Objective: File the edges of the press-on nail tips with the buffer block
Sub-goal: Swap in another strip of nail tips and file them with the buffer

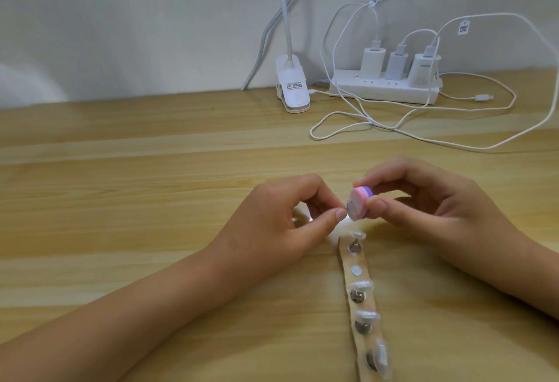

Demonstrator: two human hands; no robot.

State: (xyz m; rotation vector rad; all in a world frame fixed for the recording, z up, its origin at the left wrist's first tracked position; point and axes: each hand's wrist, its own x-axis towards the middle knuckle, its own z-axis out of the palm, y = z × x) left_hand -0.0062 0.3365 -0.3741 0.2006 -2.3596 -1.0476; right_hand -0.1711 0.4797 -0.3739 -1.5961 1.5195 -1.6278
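My right hand point(429, 209) pinches a small round buffer block point(450, 204) with pink, white and purple layers between thumb and fingers. My left hand point(281, 218) pinches a small nail tip on its stand point(349, 207), whose end touches the block's flat face; the tip itself is mostly hidden by my fingertips. Below the hands a tan strip holder point(363, 306) runs toward me on the wooden table. Several clear nail tips point(362, 285) stand on metal studs along it, and one stud spot point(356, 270) is bare.
A white power strip point(384, 90) with three chargers sits at the back right, its white cables point(393, 130) looping across the table. A white clip-on lamp base point(80, 91) grips the table's far edge near the wall.
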